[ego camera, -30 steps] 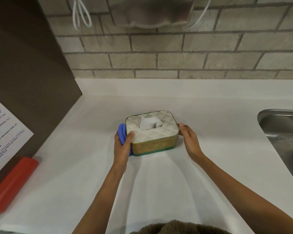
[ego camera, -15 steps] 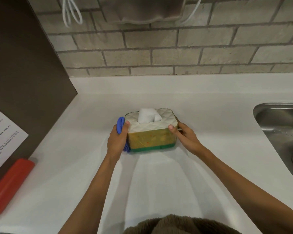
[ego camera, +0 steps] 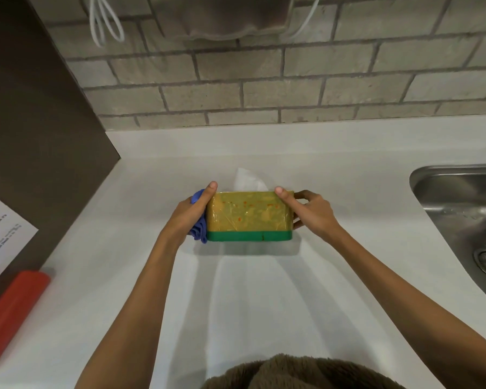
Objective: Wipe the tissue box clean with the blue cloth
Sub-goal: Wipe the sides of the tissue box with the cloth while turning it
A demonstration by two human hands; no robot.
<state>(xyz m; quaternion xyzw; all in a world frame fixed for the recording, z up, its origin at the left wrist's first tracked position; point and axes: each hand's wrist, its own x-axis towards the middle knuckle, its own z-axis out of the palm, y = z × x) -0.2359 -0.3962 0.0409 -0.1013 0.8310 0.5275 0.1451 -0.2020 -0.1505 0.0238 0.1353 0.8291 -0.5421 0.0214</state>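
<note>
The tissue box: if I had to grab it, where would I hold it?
Take the tissue box by its two short ends, one hand from each side, as the left hand and right hand do. The long front face shows stains, and the tissue sticks out on top.

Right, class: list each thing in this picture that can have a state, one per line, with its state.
Yellow-and-green tissue box: tipped, side facing the camera, gripped at both ends.
White tissue: sticking out of the box.
Blue cloth: bunched against the box's left end.
Left hand: closed on cloth and box.
Right hand: gripping the box.
Steel sink: empty where visible.
</note>
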